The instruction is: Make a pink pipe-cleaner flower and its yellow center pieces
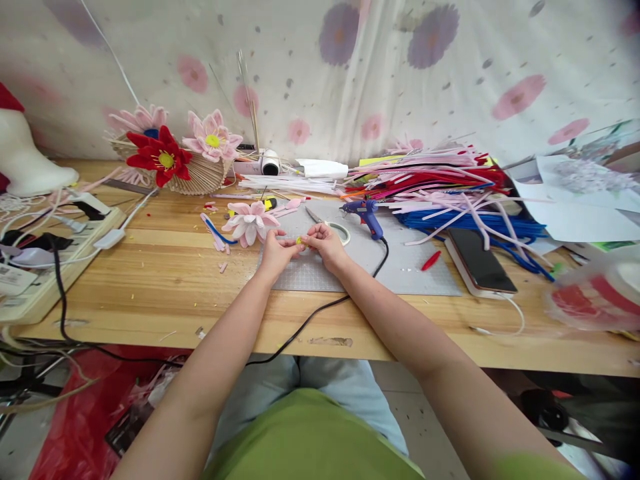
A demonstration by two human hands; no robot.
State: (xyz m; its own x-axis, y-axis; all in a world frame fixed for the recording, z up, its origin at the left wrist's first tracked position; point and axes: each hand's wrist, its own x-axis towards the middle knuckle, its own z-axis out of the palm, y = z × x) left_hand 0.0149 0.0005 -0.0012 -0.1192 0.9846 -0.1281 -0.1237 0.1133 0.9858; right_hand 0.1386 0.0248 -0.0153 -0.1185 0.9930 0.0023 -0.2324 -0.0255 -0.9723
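Note:
My left hand [277, 249] and my right hand [324, 243] meet over a grey cutting mat [400, 263] on a wooden table. Between their fingertips they pinch a tiny yellow piece [299, 240]. Just left of my left hand lies a pink pipe-cleaner flower [251, 222]. A blue glue gun [367, 215] rests on the mat to the right of my right hand, its black cord trailing off the table's front edge. A roll of tape [342, 231] and scissors [314, 215] lie behind my hands.
A heap of pink, red and blue pipe cleaners [450, 190] fills the back right. A phone [480, 259] lies right of the mat. A basket with red and pink flowers [173, 157] stands back left; a power strip [55, 260] lies at the left edge.

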